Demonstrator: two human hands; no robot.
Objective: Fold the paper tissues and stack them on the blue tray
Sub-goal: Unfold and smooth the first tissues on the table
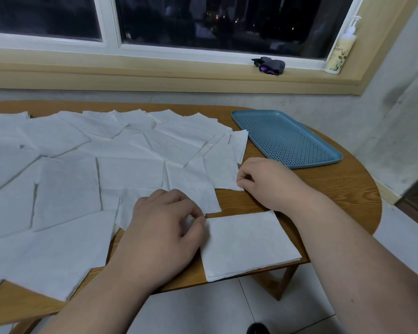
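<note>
Left hand (164, 227), pinching the folded tissue (246, 244) to its right, should keep edges square; right hand (268, 182) pinches a loose tissue (222, 169).

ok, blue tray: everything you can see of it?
The blue tray is a rounded rectangle, plastic by its look, with a raised rim and a floor of small holes. It lies flat and empty, angled, on the table's far right. A tissue corner reaches its left rim; contact unclear. The right hand is close, not touching.
</note>
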